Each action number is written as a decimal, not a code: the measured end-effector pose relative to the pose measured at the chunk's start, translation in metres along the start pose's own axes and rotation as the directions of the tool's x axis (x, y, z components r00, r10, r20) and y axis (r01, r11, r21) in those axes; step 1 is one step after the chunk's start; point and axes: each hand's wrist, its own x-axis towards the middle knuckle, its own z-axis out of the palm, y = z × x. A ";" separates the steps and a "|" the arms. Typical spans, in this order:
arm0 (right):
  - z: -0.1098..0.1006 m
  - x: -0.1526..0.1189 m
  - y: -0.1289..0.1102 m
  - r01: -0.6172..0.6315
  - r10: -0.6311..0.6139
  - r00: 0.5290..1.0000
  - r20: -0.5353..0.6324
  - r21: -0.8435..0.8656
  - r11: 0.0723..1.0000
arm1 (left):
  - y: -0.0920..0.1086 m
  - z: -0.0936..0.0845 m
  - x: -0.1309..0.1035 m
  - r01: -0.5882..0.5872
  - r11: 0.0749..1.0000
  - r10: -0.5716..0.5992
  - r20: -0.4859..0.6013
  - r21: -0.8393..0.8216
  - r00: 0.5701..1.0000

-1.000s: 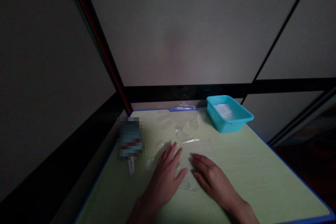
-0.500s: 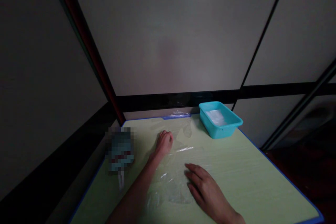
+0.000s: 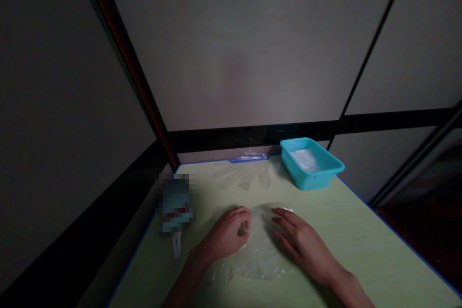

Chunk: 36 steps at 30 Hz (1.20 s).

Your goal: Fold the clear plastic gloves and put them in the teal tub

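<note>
Green surface (image 3: 346, 231) w/ blue edging met pale wall panels (image 3: 252, 57), dark band across. Nearer than basin (image 3: 314, 180), clear film (image 3: 258, 257) lay btwn L hand (image 3: 227, 233), curled, grip can't tell, & R hand (image 3: 306, 245), fingers loosely apart. Left of basin: red-banded item (image 3: 176, 204), too blurred to read.

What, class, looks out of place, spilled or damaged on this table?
One small oddity: a crumpled bit of clear plastic sits bunched at the far edge of the table, while the clear glove shape nearer the hands lies fairly flat. No spill or damage shows.
</note>
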 end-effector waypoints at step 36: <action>-0.007 -0.002 0.046 0.175 -0.182 0.954 0.239 0.048 0.983 | 0.007 0.007 -0.009 0.178 0.951 -0.168 -0.061 0.254 0.984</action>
